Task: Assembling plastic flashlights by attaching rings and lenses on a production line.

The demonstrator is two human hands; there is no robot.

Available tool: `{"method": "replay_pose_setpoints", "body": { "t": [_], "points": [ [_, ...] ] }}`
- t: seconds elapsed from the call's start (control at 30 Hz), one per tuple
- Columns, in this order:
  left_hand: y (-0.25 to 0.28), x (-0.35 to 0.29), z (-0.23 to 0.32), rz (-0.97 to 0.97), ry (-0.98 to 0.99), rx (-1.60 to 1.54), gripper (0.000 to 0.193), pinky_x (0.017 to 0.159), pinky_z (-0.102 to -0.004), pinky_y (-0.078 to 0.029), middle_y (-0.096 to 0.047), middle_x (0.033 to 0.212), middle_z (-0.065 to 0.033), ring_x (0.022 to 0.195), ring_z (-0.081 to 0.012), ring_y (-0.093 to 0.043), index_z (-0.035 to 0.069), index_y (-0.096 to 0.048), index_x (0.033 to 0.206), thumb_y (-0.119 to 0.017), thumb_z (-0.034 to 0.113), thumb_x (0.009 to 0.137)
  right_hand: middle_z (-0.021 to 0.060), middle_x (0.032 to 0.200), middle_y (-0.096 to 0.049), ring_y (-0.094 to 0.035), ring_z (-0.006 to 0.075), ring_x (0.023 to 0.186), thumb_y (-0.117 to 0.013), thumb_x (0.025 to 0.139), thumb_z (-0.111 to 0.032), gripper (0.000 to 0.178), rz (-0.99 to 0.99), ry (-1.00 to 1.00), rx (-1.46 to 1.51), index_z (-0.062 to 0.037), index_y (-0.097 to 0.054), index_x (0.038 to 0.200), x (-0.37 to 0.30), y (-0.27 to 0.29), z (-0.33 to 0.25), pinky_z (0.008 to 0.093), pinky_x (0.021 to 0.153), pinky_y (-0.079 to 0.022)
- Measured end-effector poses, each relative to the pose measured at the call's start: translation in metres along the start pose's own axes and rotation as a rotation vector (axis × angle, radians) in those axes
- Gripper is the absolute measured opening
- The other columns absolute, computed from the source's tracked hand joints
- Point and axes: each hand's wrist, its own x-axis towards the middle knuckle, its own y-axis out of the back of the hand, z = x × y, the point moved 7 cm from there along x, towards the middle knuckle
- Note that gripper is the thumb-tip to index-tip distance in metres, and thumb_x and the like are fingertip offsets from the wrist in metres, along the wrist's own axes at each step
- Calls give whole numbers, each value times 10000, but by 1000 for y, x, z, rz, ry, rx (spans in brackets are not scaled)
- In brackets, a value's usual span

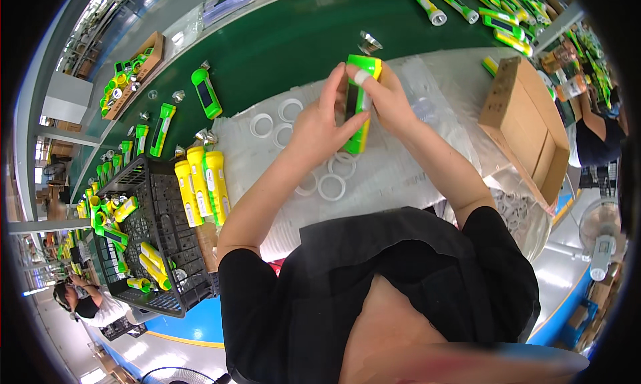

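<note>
Above the work table, a green and yellow flashlight (356,143) with a dark panel on its side is held between both hands. My left hand (314,127) grips it from the left, the thumb across its lower part. Around its upper right side, my right hand (390,103) is closed, with a white band at its fingers. Several white rings (332,187) lie on the plastic-covered mat (267,210) below and left of the hands. Just beyond the flashlight's top lies a shiny reflector (369,43).
Left of the mat stand yellow flashlights (215,180) beside a black crate (181,244) holding more. An open cardboard box (521,127) sits at the right. Across the green belt (280,43) lie flashlights, reflectors and a heap at the far right. Other people work at both sides.
</note>
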Motion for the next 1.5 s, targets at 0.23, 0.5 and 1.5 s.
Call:
{"method": "replay_pose_setpoints", "body": {
  "t": [0.23, 0.5, 1.5],
  "points": [
    [10, -1, 43, 134, -375, -167, 449, 840, -350, -500, -591, 1230, -159, 1067, -250, -599, 58, -546, 1306, -649, 259, 919, 109, 901, -582, -600, 188, 752, -696, 794, -388, 607, -365, -217, -65, -37, -433, 1214, -111, -1, -4, 310, 707, -485],
    [-10, -30, 54, 35, -182, -401, 306, 744, -301, -484, -652, 931, -73, 858, -178, -607, 37, -688, 1004, -439, 213, 1017, 108, 1023, -587, -613, 176, 859, -636, 923, -398, 540, -367, -134, -247, -24, -417, 1244, -134, -10, -8, 331, 782, -499],
    [-64, -7, 56, -88, -175, -212, 425, 743, -285, -477, -608, 1109, -118, 984, -199, -584, 19, -609, 1248, -710, 169, 864, 125, 913, -602, -590, 182, 750, -519, 960, -361, 490, -47, -92, -27, -12, -479, 1302, -142, 62, -31, 287, 659, -470]
  ]
}}
